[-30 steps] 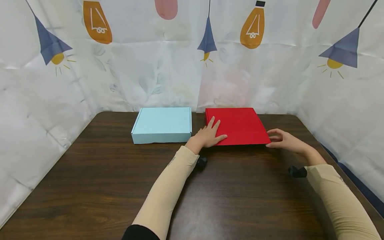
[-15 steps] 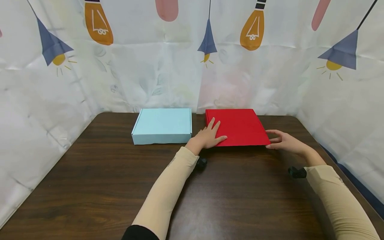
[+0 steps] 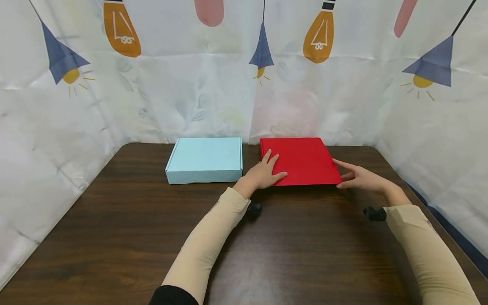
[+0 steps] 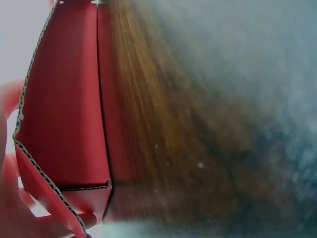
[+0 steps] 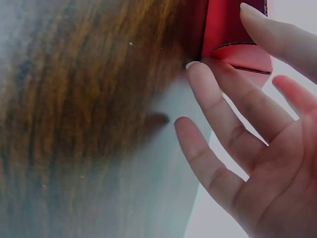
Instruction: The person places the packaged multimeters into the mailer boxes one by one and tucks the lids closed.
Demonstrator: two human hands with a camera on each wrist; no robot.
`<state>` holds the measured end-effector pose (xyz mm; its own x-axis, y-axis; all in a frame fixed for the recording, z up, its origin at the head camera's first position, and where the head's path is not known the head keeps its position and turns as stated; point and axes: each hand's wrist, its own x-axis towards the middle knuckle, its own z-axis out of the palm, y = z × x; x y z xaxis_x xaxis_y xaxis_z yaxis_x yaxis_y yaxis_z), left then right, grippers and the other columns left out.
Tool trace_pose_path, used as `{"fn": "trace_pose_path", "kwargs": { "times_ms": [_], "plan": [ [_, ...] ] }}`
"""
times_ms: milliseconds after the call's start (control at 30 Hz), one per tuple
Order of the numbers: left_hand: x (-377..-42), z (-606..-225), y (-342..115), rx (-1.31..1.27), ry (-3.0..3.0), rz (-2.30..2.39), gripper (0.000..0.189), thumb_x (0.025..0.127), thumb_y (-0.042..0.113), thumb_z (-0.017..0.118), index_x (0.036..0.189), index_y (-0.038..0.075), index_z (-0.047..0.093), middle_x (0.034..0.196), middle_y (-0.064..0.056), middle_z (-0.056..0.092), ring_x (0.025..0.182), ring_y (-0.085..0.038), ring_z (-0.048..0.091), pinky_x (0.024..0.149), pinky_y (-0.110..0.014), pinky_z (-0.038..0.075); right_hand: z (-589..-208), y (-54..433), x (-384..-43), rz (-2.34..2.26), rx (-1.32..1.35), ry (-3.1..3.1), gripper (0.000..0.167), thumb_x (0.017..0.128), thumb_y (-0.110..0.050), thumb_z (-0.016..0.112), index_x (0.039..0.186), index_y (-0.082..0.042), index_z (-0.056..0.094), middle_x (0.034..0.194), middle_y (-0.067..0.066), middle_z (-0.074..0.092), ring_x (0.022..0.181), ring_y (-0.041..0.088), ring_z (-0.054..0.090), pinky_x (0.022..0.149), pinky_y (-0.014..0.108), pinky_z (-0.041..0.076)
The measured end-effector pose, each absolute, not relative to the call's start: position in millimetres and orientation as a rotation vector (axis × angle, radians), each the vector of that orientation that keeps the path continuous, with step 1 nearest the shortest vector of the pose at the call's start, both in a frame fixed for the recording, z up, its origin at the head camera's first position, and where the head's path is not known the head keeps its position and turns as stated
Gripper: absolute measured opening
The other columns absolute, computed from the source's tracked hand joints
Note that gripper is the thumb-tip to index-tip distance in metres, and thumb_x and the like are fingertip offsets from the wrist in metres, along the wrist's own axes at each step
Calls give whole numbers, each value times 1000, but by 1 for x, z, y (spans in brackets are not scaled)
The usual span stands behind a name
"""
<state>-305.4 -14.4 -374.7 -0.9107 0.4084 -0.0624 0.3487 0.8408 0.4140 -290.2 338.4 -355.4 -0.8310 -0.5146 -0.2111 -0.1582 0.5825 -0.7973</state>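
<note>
A red cardboard box [image 3: 301, 159] lies at the back right of the table, its lid's front edge jutting out above a front wall seen in the left wrist view [image 4: 74, 99]. My left hand [image 3: 263, 173] rests on the lid's front left part with fingers spread, some of them over the left side. My right hand [image 3: 360, 178] touches the box's right front corner, thumb at the lid's edge and index finger stretched along the right side. In the right wrist view the fingers [image 5: 210, 91] are loosely extended beside the box's corner.
A closed light blue box [image 3: 207, 159] stands to the left of the red one, with a narrow gap between them. The dark wooden table [image 3: 126, 237] reaches back to a white curtain [image 3: 171, 84] printed with lamps. Black wrist cameras [image 3: 375, 214] sit under both wrists.
My right index finger has straightened and reached farther back along the red box's right side. The left hand and both boxes stay in place; the head view shifts slightly.
</note>
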Motion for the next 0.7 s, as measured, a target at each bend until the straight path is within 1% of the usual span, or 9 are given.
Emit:
{"fn": "trace_pose_path", "kwargs": {
  "times_ms": [67,133,200,300,367,467,567,700],
  "plan": [
    [-303,-373,-16,582,2870,634,83,99,48,60,165,16,22,171,-11,10,143,-32,42,108,-43,46,-354,338,-291,-1128,-545,2389,90,99,-13,68,164,-3,6,145,38,46,124,43,59,100,56,49],
    [-300,-371,-18,569,2869,679,81,99,45,62,164,16,25,170,-12,12,143,-32,41,108,-44,46,-353,337,-292,-1107,-547,2389,89,99,-16,68,164,-3,7,147,36,45,126,43,56,98,52,50],
    [-296,-369,-21,553,2877,736,78,99,42,63,163,15,28,169,-13,15,144,-32,39,109,-46,45,-353,337,-294,-1096,-532,2393,89,100,-18,67,164,-3,8,147,35,45,123,43,57,95,49,51],
    [-289,-367,-26,531,2904,834,72,99,36,64,160,13,35,167,-14,23,145,-32,38,109,-49,44,-353,337,-296,-1085,-521,2405,87,100,-20,67,164,-3,10,145,33,45,114,38,60,89,43,53],
    [-284,-365,-29,520,2923,894,69,98,33,66,157,11,40,164,-14,29,143,-32,40,107,-49,46,-354,338,-298,-1083,-517,2416,86,100,-20,67,164,-3,11,139,31,50,104,34,63,85,41,54],
    [-275,-364,-35,516,2936,968,66,96,30,69,154,10,45,157,-15,38,137,-31,46,105,-48,48,-356,339,-299,-1088,-512,2423,87,99,-19,68,164,-3,12,134,28,54,99,31,63,83,39,55],
    [-268,-363,-40,519,2927,1013,62,97,27,69,152,9,47,152,-15,44,131,-30,51,103,-46,49,-357,339,-300,-1092,-507,2427,88,98,-19,68,164,-4,12,132,26,55,100,32,63,82,40,55],
    [-260,-364,-47,512,2910,1048,61,97,25,70,150,7,48,147,-16,48,125,-30,55,101,-45,51,-358,339,-300,-1083,-516,2435,91,98,-21,70,165,-5,10,136,28,54,113,35,60,86,42,53]
  ]
}}
